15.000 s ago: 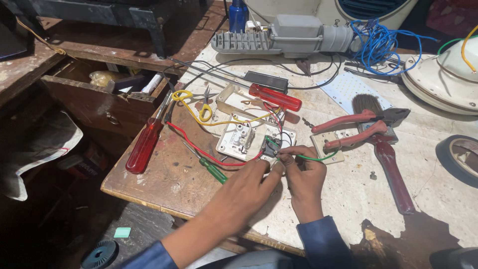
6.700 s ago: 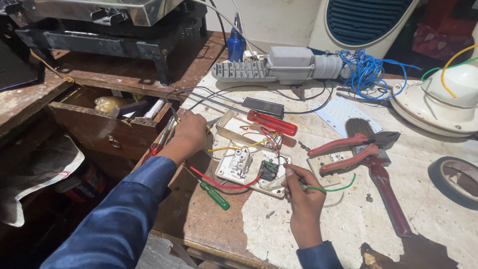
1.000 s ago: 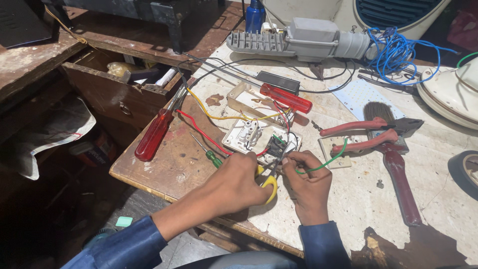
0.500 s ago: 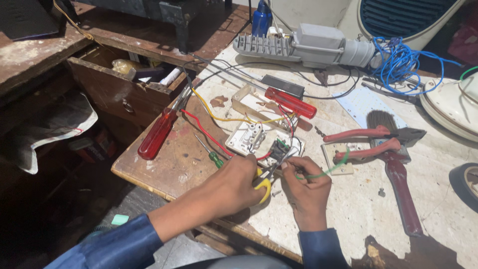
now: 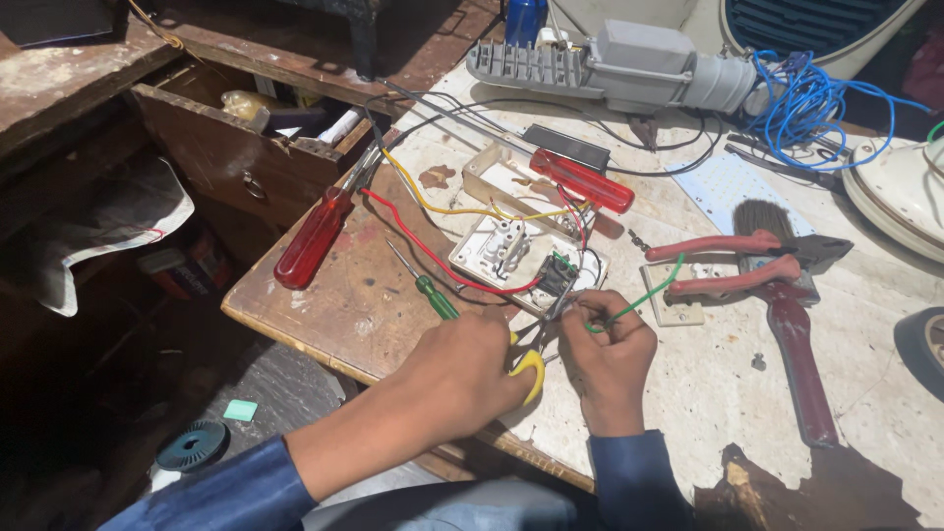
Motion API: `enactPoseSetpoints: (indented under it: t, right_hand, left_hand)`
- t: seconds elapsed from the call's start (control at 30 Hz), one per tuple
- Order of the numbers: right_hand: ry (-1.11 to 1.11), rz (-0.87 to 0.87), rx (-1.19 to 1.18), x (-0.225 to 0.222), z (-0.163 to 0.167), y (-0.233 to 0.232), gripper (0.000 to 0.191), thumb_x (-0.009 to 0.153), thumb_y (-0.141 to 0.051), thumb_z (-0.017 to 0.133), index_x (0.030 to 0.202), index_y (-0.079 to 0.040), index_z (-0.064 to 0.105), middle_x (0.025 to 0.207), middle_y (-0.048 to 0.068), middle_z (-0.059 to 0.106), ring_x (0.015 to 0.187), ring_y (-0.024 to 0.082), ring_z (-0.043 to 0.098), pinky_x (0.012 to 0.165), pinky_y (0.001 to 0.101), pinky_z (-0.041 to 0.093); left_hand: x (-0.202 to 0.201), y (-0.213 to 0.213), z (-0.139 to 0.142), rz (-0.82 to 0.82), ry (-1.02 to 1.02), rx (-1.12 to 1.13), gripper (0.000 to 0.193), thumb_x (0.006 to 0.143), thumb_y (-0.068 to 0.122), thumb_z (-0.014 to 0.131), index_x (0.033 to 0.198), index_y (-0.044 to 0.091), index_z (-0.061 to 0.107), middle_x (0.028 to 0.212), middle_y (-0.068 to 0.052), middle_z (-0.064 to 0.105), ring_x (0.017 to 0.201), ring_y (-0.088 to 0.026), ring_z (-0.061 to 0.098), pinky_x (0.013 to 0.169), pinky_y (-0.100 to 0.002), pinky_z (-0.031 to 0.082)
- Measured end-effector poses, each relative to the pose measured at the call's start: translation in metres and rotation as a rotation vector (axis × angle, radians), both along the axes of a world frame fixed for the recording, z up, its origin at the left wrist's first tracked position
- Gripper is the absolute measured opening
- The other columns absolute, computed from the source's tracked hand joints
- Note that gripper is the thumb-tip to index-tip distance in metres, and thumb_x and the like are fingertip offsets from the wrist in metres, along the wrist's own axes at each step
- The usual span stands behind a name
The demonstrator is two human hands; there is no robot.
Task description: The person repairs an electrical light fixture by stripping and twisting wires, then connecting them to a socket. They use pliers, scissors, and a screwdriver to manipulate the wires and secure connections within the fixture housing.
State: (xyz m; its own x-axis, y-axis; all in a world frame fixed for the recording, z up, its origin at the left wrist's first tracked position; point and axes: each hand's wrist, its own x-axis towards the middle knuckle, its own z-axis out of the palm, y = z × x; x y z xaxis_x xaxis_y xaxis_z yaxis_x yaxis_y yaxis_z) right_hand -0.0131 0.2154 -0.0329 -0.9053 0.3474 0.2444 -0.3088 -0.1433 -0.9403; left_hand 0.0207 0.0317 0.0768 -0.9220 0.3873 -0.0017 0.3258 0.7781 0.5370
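My left hand (image 5: 462,369) grips a small tool with yellow handles (image 5: 532,372), its tip at the wire near the white switch plate (image 5: 511,251). My right hand (image 5: 610,349) pinches a green wire (image 5: 644,295) that curves up to the right. Both hands meet just below the plate, which lies back-up with red, yellow and black wires (image 5: 433,258) on it. A small green screwdriver (image 5: 428,290) lies just left of my hands.
A large red screwdriver (image 5: 315,236) lies at the table's left edge, another red-handled one (image 5: 580,180) behind the plate. Red pliers (image 5: 728,261), a paintbrush (image 5: 787,315), a grey lamp housing (image 5: 629,69), blue cable (image 5: 806,93) and an open wooden drawer (image 5: 246,147) surround the spot.
Between 6.7 s ago and now my left hand came back from the table's left to the switch plate, holding the yellow-handled tool. In the last second the hands stay almost still.
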Motion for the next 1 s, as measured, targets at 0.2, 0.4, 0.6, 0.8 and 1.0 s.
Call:
enactPoseSetpoints:
  t: [0.2,0.4,0.6,0.8,1.0]
  right_hand:
    - [0.045,-0.015,0.068,-0.002,0.0,-0.003,0.012,0.089,0.003,0.073,0.101,0.003,0.072,0.087,0.001,0.069,0.076,0.003,0.06,0.066,0.0179,0.049]
    - [0.094,-0.021,0.145,-0.001,0.003,-0.003,0.012,0.088,0.003,0.075,0.1,0.003,0.073,0.088,0.001,0.068,0.078,0.003,0.06,0.068,0.0185,0.05]
    - [0.082,-0.018,0.191,0.002,0.008,-0.003,0.01,0.091,0.003,0.072,0.101,0.003,0.072,0.089,0.002,0.069,0.077,0.003,0.062,0.065,0.0181,0.05]
    - [0.131,0.022,0.162,-0.001,0.005,-0.006,0.012,0.094,0.004,0.072,0.106,0.003,0.072,0.092,0.003,0.067,0.081,0.004,0.06,0.069,0.0182,0.05]
    - [0.086,0.065,0.057,-0.001,0.003,-0.007,0.012,0.095,0.002,0.07,0.107,0.002,0.068,0.094,0.004,0.071,0.082,0.004,0.065,0.069,0.019,0.053]
  left_hand:
    - [0.001,-0.003,0.002,0.006,0.043,0.051,0.043,0.079,0.034,0.074,0.09,-0.007,0.068,0.088,-0.028,0.07,0.089,-0.046,0.069,0.08,-0.052,0.055]
    - [-0.001,-0.002,0.009,0.001,0.002,0.053,0.045,0.08,0.036,0.072,0.085,-0.008,0.07,0.082,-0.03,0.07,0.088,-0.046,0.071,0.083,-0.05,0.056]
    - [0.0,-0.001,0.011,0.026,0.042,0.008,0.048,0.08,0.04,0.071,0.085,-0.008,0.068,0.079,-0.03,0.07,0.084,-0.046,0.071,0.079,-0.051,0.056]
    - [-0.001,-0.001,0.005,0.043,0.061,-0.041,0.05,0.081,0.041,0.071,0.087,-0.009,0.067,0.081,-0.03,0.07,0.084,-0.047,0.071,0.08,-0.051,0.056]
    - [-0.002,-0.002,0.007,0.032,0.03,-0.035,0.048,0.081,0.041,0.071,0.081,-0.007,0.071,0.083,-0.029,0.07,0.086,-0.046,0.07,0.081,-0.052,0.056]
